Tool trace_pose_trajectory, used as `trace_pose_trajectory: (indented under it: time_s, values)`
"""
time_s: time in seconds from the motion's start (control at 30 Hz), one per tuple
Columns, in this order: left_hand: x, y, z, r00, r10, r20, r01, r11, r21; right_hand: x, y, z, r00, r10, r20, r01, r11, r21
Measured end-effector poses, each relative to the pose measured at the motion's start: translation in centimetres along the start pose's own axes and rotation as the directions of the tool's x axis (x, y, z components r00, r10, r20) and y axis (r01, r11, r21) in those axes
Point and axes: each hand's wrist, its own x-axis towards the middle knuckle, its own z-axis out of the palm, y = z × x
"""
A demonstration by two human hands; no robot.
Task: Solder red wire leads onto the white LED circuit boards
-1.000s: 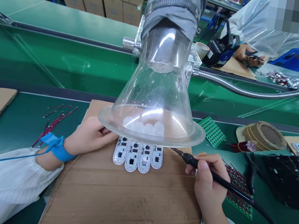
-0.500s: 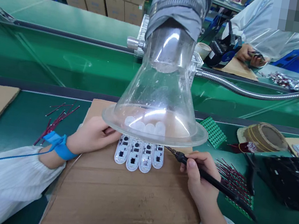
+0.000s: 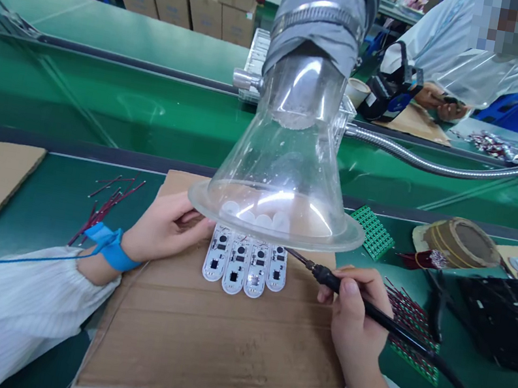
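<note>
My right hand [image 3: 357,306] is shut on a black soldering iron [image 3: 389,325], its metal tip reaching the top right of a row of several white circuit boards [image 3: 244,264]. Those boards lie on a brown cardboard sheet [image 3: 214,345]. My left hand [image 3: 166,228] rests beside their upper left end, fingers curled, with the fingertips under the rim of a clear plastic fume hood [image 3: 285,158]. The hood's rim hangs just above the boards and blurs their top ends. A blue wrist strap [image 3: 111,247] circles my left wrist.
Red-tipped wires [image 3: 109,215] lie left of the cardboard. To the right are a green circuit panel [image 3: 372,231], a wound spool [image 3: 456,244] and a black bag [image 3: 501,320]. A co-worker's hands [image 3: 440,105] work beyond the green conveyor, with cartons [image 3: 172,1] behind.
The whole scene has shifted right and slightly up in view. The iron's tip has moved left, from beside the boards to over their top right end. My left hand stays in place against them.
</note>
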Motion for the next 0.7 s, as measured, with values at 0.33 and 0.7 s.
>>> trace_pose_trajectory:
  time_s: [0.33, 0.7]
  values:
    - [-0.2, -0.2, 0.0, 0.999, -0.018, 0.032, 0.017, 0.999, 0.039, -0.4, 0.4, -0.1, 0.984, -0.028, 0.176, 0.046, 0.994, -0.099]
    - [-0.1, -0.1, 0.0, 0.987, -0.097, 0.125, 0.091, 0.994, 0.054, -0.8, 1.1, -0.8, 0.972, -0.023, 0.235, 0.08, 0.969, -0.233]
